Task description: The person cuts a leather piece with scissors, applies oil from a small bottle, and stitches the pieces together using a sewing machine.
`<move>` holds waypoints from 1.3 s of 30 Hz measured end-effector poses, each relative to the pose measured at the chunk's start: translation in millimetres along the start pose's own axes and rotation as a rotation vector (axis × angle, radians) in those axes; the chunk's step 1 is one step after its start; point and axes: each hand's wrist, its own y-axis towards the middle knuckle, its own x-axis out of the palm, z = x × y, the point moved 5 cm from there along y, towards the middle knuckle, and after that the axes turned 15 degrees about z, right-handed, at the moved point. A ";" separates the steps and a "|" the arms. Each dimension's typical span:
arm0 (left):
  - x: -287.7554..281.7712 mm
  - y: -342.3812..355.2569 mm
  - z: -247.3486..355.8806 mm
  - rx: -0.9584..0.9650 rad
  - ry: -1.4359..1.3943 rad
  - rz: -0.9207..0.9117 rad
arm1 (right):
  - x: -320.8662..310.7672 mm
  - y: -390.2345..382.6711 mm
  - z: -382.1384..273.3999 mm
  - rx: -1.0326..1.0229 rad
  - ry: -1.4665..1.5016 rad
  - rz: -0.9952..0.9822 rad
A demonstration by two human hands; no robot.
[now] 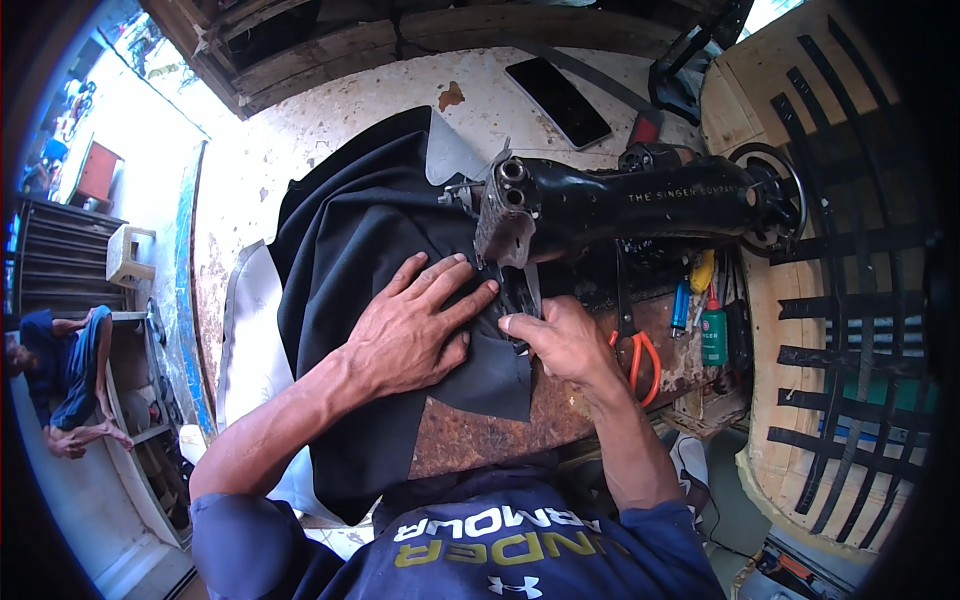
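Observation:
My left hand (425, 325) lies flat with fingers spread on black cloth (350, 235), its fingertips close to the needle end of a black sewing machine (620, 195). Just right of the presser foot, my right hand (570, 340) is closed, the thumb pointing left over the cloth's edge. A narrow pale strip (533, 285) rises beside its fingers; whether the hand grips this or the cloth is hidden. Dark grey lining or backing (490, 380) shows on the near piece of cloth. The needle itself cannot be made out.
Orange-handled scissors (640, 365) lie right of my right hand. Beyond them stand a green bottle (713, 335) and a blue lighter-like object (681, 305). A phone (558, 100) rests behind the machine. The handwheel (780, 200) is at right. Another person (70, 370) sits far left.

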 end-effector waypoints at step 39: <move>-11.7 -6.1 28.4 0.050 -0.066 0.017 | 0.5 -10.4 3.7 0.173 0.453 -0.002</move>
